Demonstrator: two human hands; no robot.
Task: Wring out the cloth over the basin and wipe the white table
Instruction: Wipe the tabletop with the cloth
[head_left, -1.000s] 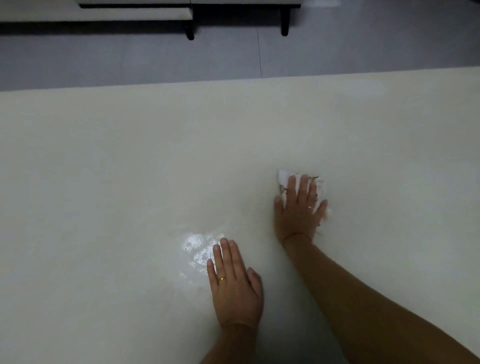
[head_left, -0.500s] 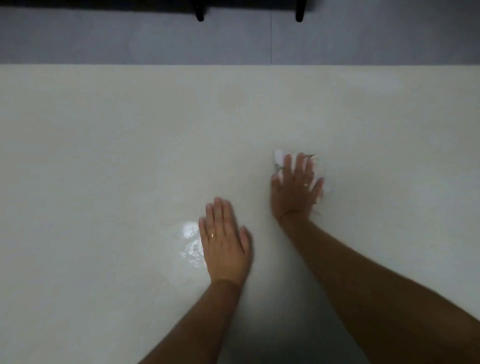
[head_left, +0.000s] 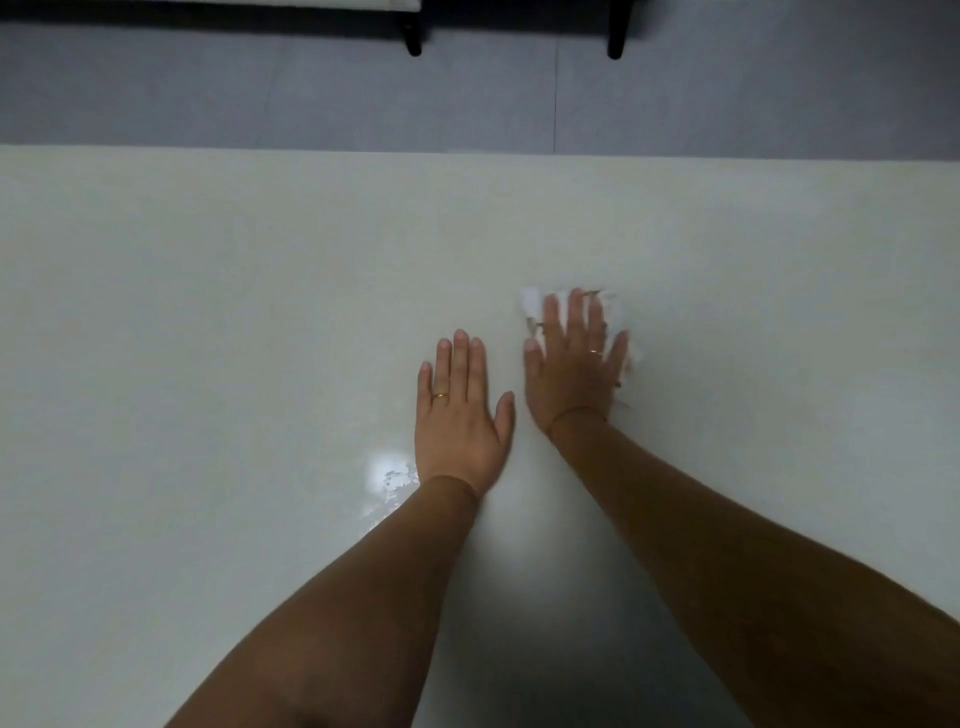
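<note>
The white table (head_left: 208, 312) fills most of the view. A small white cloth (head_left: 531, 301) lies on it right of centre, mostly hidden under my right hand (head_left: 576, 364), which presses it flat with straight fingers. My left hand (head_left: 460, 415) rests flat on the bare tabletop just to the left of the right hand, fingers straight, holding nothing. The basin is not in view.
A wet, shiny patch (head_left: 387, 475) glints on the table beside my left wrist. Beyond the table's far edge is grey floor (head_left: 311, 93) with two dark furniture legs (head_left: 413, 36) at the top.
Both hands have slid forward across the table, the right one pushing the cloth along. The left hand has moved past the wet patch, which now lies by the wrist.
</note>
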